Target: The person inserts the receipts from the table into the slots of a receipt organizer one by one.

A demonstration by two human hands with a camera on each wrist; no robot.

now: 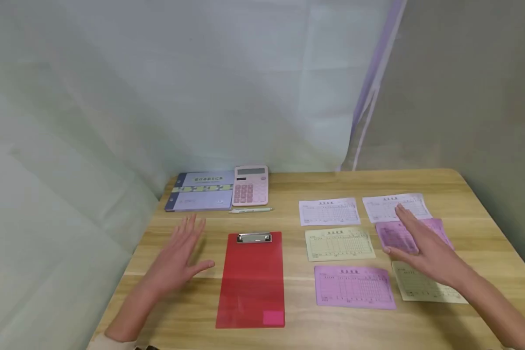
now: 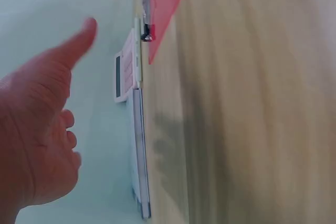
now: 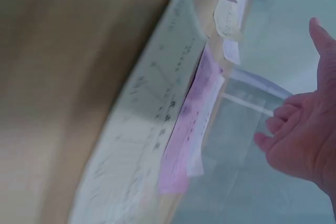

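My left hand (image 1: 175, 260) hovers over the table to the left of a red clipboard (image 1: 251, 282), fingers spread and holding nothing. In the left wrist view its thumb stands apart from the fingers, and its shadow falls on the wood. Above the right column of paper slips, my right hand (image 1: 428, 250) is held with extended fingers and nothing in it. Under it lie a white slip (image 1: 376, 209), a purple slip (image 1: 439, 231) and a yellow slip (image 1: 424, 287), each partly hidden. A second column has a white slip (image 1: 329, 212), a yellow slip (image 1: 340, 244) and a purple slip (image 1: 354, 288).
At the table's back left lies a blue-covered booklet (image 1: 203, 194) beside a pink calculator (image 1: 251, 186). A pen (image 1: 251, 210) rests just in front of the calculator. Pale cloth (image 1: 245, 87) hangs behind the wooden table (image 1: 192, 316).
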